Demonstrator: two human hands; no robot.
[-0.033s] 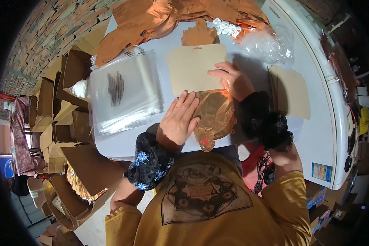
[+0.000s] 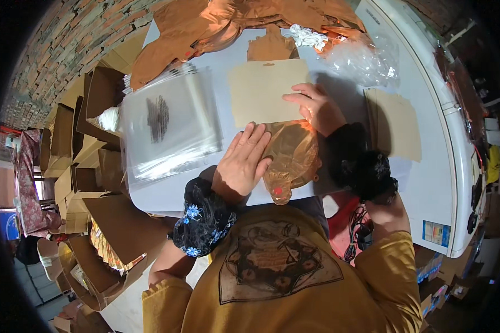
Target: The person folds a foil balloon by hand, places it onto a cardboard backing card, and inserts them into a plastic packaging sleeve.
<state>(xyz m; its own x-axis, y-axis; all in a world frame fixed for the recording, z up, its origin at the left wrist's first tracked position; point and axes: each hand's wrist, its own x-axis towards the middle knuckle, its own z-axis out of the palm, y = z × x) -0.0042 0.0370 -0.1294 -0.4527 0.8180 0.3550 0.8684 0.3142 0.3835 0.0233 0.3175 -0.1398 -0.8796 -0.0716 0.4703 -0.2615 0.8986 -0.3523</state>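
Observation:
A beige card (image 2: pixel 269 91) with a small hanging slot lies across a flat orange metallic foil balloon (image 2: pixel 291 152). The foil shows beyond the card's far edge and toward me, where a narrow end bears a red dot. My left hand (image 2: pixel 243 158) lies flat, fingers together and stretched out, over the foil's left side with its fingertips by the card's near edge. At the card's right side, my right hand (image 2: pixel 316 109) rests with two fingers extended over the card. Its thumb touches the foil at the near edge; the remaining fingers are partly hidden.
Clear plastic bags (image 2: pixel 175 125) are stacked at left. More orange foil (image 2: pixel 244 22) is heaped at the back, beside white string (image 2: pixel 307 36) and crumpled clear plastic (image 2: pixel 366 61). Beige cards (image 2: pixel 394 125) lie at right. Cardboard boxes (image 2: pixel 114 230) stand left of the table.

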